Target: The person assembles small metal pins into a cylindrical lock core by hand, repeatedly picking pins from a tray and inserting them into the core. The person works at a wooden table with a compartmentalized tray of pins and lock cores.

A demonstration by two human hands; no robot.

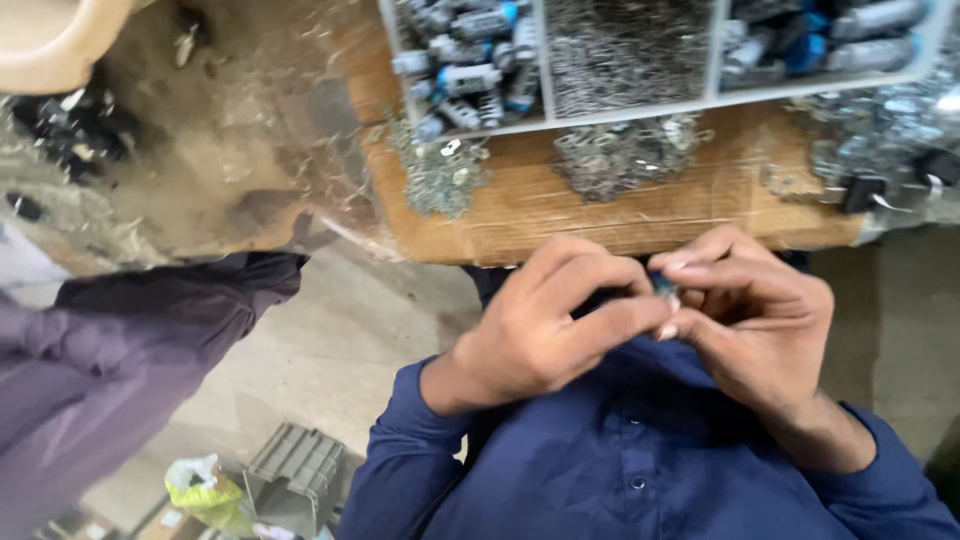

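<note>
Both hands, left hand (545, 325) and right hand (755, 315), pinch one small blue part (664, 285) between pressed fingertips, steadying it near the surface (560, 215).

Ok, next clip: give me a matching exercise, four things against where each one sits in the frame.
Things:
1. small blue part
2. divided tray
3. grey crate
4. purple sleeve

Places:
A. on the floor, lower left
B. pinched between the left hand and right hand
C. at the left edge
D. top of the wooden bench

Pairs: 1-B, 2-D, 3-A, 4-C
</note>
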